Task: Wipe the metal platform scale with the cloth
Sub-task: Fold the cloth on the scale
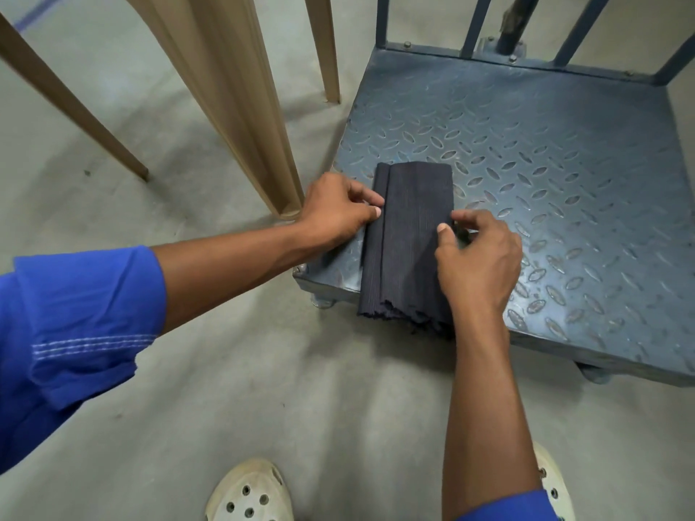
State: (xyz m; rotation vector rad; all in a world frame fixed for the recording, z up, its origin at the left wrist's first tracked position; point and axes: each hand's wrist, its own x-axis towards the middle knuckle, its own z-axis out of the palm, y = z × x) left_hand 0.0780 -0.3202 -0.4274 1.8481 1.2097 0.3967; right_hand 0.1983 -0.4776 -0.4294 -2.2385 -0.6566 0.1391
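Observation:
A blue-grey metal platform scale (545, 152) with a raised diamond-tread top sits low on the concrete floor. A dark navy cloth (408, 238), folded into a long strip, lies on the scale's near-left corner and hangs a little over the front edge. My left hand (338, 210) pinches the cloth's left folded edge between thumb and fingers. My right hand (477, 253) pinches the cloth's right edge with curled fingers. Both forearms come in from the bottom, in blue sleeves.
Tan plastic chair legs (240, 107) stand on the floor just left of the scale. Blue metal uprights (474, 24) rise along the scale's far edge. My pale perforated clogs (250, 490) stand on the concrete at the bottom.

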